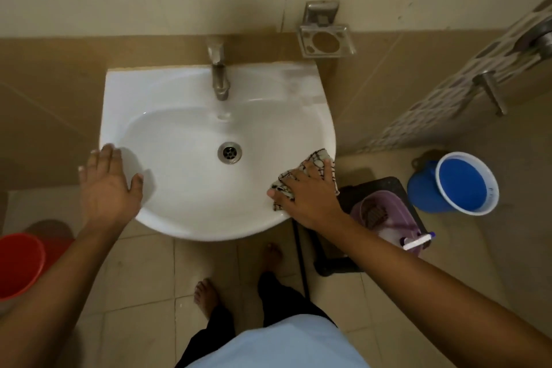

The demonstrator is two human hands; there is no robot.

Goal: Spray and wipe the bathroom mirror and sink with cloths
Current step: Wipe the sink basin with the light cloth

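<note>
— Cloth (301,176) first: where does it lie?
— On the sink's (185,203) right front rim, checked, pinned under the right hand (310,191), corners poking out past the fingertips.
— Fingers curled round it?
— No, laid flat and slightly spread, pressing it down, arm reaching in from the lower right.
— And the left hand (106,185)?
— Flat on the left rim, fingers straight, thumb stretched into the basin, holding nothing.
— Containers?
— Blue bucket (457,185) on the floor to the right; whether it holds water I cannot tell. Purple tub (385,215) on a black stool (343,254) beside the sink holds something brownish and a spray bottle (416,242). Red bucket (21,266) at far left.
</note>
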